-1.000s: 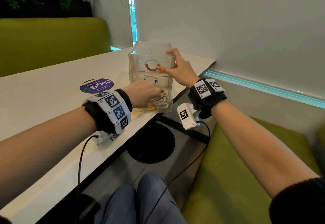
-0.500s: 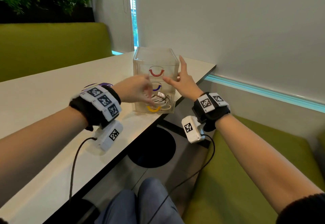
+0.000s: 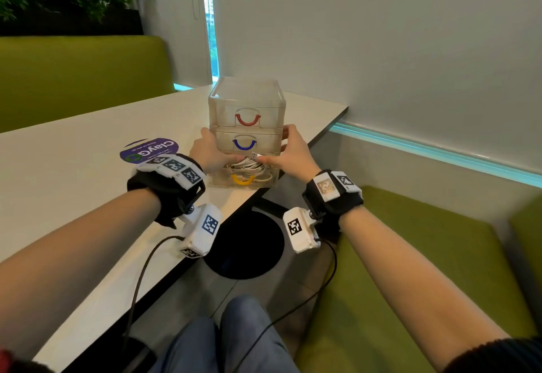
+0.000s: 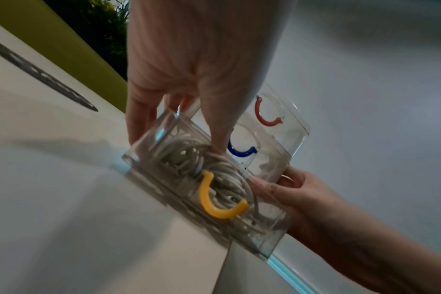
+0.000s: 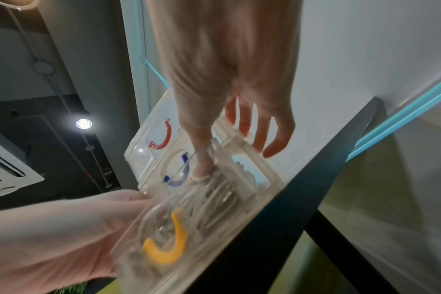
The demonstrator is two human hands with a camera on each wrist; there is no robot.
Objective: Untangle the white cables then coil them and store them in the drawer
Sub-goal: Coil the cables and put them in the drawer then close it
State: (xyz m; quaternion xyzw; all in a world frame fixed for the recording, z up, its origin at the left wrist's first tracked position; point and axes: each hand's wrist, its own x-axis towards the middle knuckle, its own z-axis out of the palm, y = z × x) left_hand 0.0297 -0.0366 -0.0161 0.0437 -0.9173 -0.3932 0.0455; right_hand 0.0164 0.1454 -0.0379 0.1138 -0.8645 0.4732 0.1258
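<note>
A clear three-drawer unit (image 3: 246, 94) stands on the white table (image 3: 73, 167), with red, blue and yellow handles from top to bottom. Its bottom drawer (image 3: 271, 180), the one with the yellow handle (image 4: 214, 206), is pulled partly out and holds coiled white cables (image 3: 249, 164). A USB plug (image 3: 255, 155) sticks up from the coil. My left hand (image 3: 218, 150) lies along the unit's left side, its thumb (image 4: 219, 127) pressing down on the cables. My right hand (image 3: 281, 150) is at the right side with fingers (image 5: 277, 139) spread and its thumb (image 5: 202, 155) on the cables.
The unit sits close to the table's near right edge (image 3: 293, 173). A purple round sticker (image 3: 149, 150) lies on the table to its left. Green benches (image 3: 410, 255) flank the table, a wall rises on the right, and a black round table base (image 3: 246, 243) is on the floor.
My right hand came down from the unit's top to its right side. My left hand moved from inside the drawer to the left side. Both thumbs now press on the cables.
</note>
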